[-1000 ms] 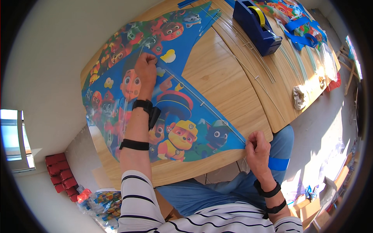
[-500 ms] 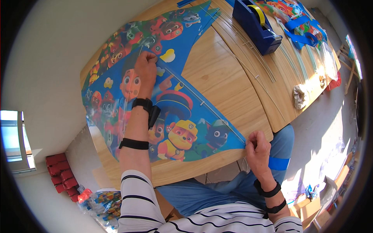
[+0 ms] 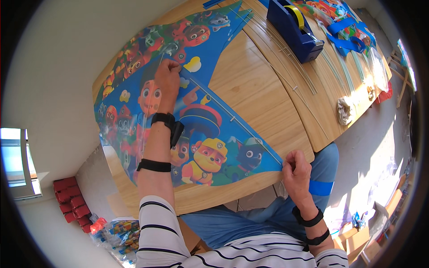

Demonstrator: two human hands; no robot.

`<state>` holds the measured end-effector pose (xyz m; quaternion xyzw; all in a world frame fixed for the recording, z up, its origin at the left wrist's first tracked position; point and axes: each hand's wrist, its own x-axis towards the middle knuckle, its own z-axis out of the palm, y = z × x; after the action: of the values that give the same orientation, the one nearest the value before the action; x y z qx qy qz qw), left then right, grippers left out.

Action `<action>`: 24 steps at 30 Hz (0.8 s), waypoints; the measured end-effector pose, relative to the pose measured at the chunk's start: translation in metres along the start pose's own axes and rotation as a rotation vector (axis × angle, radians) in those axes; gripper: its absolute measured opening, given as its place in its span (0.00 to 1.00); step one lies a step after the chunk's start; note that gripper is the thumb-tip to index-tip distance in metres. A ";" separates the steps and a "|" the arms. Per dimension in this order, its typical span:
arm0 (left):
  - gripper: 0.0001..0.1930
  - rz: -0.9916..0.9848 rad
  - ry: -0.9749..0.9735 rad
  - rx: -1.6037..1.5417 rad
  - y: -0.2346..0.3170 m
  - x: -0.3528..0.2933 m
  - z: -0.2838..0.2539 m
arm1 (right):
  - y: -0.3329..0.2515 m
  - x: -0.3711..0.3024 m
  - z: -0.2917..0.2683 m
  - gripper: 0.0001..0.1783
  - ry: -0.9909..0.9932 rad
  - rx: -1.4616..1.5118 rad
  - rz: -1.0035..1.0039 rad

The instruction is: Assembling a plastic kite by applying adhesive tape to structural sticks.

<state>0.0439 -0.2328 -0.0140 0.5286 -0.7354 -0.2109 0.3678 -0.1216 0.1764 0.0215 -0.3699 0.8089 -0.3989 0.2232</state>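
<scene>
A blue triangular kite [image 3: 210, 161] printed with cartoon characters lies on the wooden table in front of me. Along its right slanting edge runs a thin pale rod [image 3: 212, 99] with a small white fitting on it. Near the rod's upper end my left hand [image 3: 167, 85] is closed in a pinch, pressing on the kite; what sits between the fingertips is hidden. At the kite's lower right corner, by the table's near edge, my right hand [image 3: 296, 172] pinches the tip. More printed kite sheets [image 3: 183, 35] lie beneath and beyond it.
A dark blue tape dispenser [image 3: 290, 33] with yellow tape stands at the far right. Loose thin rods [image 3: 286, 51] lie beside it. Farther right are a blue strap [image 3: 346, 44] and a bunched pale cloth [image 3: 344, 111]. Red blocks [image 3: 71, 203] stack on the floor at left.
</scene>
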 end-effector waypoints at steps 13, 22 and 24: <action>0.05 -0.012 -0.056 0.087 0.000 0.004 -0.003 | -0.002 0.001 0.001 0.09 0.010 -0.004 -0.013; 0.06 0.007 -0.058 0.139 0.003 0.005 -0.003 | 0.000 0.000 0.002 0.10 0.012 -0.010 -0.017; 0.06 0.010 -0.056 0.146 0.004 0.005 -0.002 | 0.000 0.000 0.002 0.10 0.015 -0.006 -0.015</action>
<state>0.0424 -0.2363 -0.0080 0.5442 -0.7615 -0.1695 0.3085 -0.1202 0.1752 0.0204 -0.3738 0.8088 -0.4009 0.2131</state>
